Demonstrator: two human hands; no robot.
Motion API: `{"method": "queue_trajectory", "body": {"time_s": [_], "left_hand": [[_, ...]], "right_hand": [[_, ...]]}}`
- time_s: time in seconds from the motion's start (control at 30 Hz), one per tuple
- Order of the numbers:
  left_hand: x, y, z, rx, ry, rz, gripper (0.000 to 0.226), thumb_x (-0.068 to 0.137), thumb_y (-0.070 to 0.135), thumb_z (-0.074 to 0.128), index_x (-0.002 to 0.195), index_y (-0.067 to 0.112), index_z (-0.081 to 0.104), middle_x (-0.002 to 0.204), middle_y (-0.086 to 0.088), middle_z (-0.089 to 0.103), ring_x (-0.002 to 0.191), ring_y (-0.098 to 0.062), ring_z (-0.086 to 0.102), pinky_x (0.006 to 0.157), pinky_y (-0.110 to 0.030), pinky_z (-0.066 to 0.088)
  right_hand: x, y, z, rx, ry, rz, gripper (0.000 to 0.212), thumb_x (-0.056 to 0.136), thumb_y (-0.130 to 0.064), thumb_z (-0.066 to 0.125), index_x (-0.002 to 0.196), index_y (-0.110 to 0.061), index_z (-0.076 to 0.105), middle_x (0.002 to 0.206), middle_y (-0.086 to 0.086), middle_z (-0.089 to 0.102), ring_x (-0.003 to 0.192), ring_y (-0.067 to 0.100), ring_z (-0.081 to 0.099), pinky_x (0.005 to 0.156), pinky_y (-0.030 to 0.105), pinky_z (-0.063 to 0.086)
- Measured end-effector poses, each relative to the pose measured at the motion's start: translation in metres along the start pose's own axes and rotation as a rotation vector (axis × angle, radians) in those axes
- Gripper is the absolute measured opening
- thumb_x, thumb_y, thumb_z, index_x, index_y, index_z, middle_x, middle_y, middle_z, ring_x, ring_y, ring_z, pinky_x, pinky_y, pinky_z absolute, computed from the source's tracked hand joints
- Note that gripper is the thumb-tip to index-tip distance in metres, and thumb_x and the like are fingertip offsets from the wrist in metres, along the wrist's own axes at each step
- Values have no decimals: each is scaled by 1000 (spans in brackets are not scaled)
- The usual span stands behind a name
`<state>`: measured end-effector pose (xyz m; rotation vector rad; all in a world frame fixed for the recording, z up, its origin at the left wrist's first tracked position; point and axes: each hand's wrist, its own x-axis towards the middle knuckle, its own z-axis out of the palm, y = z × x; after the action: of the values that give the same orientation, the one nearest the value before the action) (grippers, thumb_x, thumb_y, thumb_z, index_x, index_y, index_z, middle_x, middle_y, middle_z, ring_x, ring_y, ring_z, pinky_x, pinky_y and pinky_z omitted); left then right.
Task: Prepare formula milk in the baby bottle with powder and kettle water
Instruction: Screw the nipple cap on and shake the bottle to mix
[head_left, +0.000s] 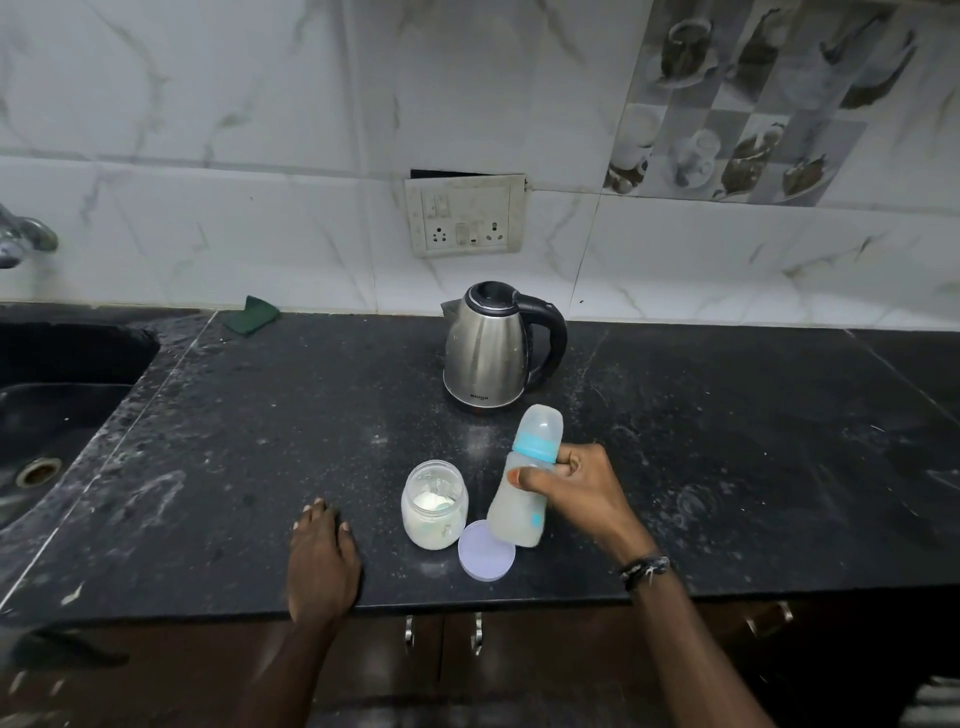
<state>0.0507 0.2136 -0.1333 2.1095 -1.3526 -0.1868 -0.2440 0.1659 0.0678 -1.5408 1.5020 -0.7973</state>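
My right hand (576, 488) grips a baby bottle (524, 499) around its middle and holds it tilted above the black counter (260, 441). The bottle has a blue ring, a clear cap on top and cloudy whitish liquid inside. Left of it stands an open glass jar (434, 505) of white powder, with its pale round lid (486, 552) lying flat in front. My left hand (322, 556) rests flat on the counter near the front edge, fingers straight, holding nothing. A steel kettle (493, 353) with a black handle stands behind the bottle.
A dark sink (57, 415) is set into the counter at the left, with a tap (21, 236) above it. A green cloth (252, 313) lies against the tiled wall. A wall socket (465, 215) sits above the kettle. Cabinet handles (441, 631) show below the counter edge.
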Motion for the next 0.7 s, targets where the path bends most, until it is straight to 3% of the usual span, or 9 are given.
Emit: {"method": "queue_trajectory", "body": {"time_s": [0.1, 0.23, 0.33, 0.4, 0.47, 0.57, 0.7], "left_hand": [[0, 1, -1, 1, -7, -5, 29, 98, 9, 53, 123, -4, 60, 139, -26, 53, 131, -42, 48, 112, -54, 37], [0, 0, -1, 1, -12, -8, 28, 98, 10, 53, 122, -3, 60, 139, -26, 54, 130, -41, 49, 112, -54, 37], [-1, 1, -1, 6, -8, 0, 27, 98, 9, 53, 121, -3, 61, 138, -26, 54, 130, -41, 49, 112, -54, 37], [-1, 1, -2, -1, -6, 1, 26, 97, 8, 54, 120, -3, 61, 137, -26, 55, 129, -41, 50, 111, -54, 38], [-1, 2, -2, -8, -7, -3, 26, 97, 9, 54, 120, -3, 61, 137, -26, 55, 129, -41, 49, 111, -54, 38], [-1, 2, -1, -3, -7, -6, 28, 97, 9, 54, 122, -4, 60, 138, -26, 54, 130, -41, 49, 112, -54, 38], [0, 2, -2, -2, -14, -11, 30, 98, 9, 54, 124, -5, 59, 139, -27, 53, 132, -41, 48, 114, -53, 36]], "right_hand": [[-1, -3, 0, -34, 58, -8, 32, 62, -35, 85, 90, -23, 76, 84, -11, 77, 79, 4, 74, 73, 30, 61], [-3, -4, 0, 28, -33, -13, 20, 72, -17, 85, 90, -17, 77, 85, -4, 78, 80, 10, 75, 80, 41, 62], [-1, -3, -3, -83, 40, -42, 28, 64, -35, 84, 89, -25, 76, 83, -12, 76, 78, 3, 73, 71, 28, 60], [-1, -1, -3, 11, -2, -68, 24, 68, -21, 87, 88, -26, 74, 83, -13, 76, 82, 6, 74, 71, 22, 59], [-2, 1, -5, 57, -60, -34, 19, 73, -13, 85, 88, -20, 75, 84, -8, 78, 84, 12, 75, 73, 28, 61], [-2, 4, -6, -50, -22, -51, 30, 66, -31, 84, 93, -21, 77, 86, -9, 77, 80, 4, 74, 71, 27, 60], [-2, 7, -7, 152, -57, -17, 21, 75, -7, 84, 94, -13, 75, 88, -3, 79, 85, 15, 75, 69, 25, 59]]}}
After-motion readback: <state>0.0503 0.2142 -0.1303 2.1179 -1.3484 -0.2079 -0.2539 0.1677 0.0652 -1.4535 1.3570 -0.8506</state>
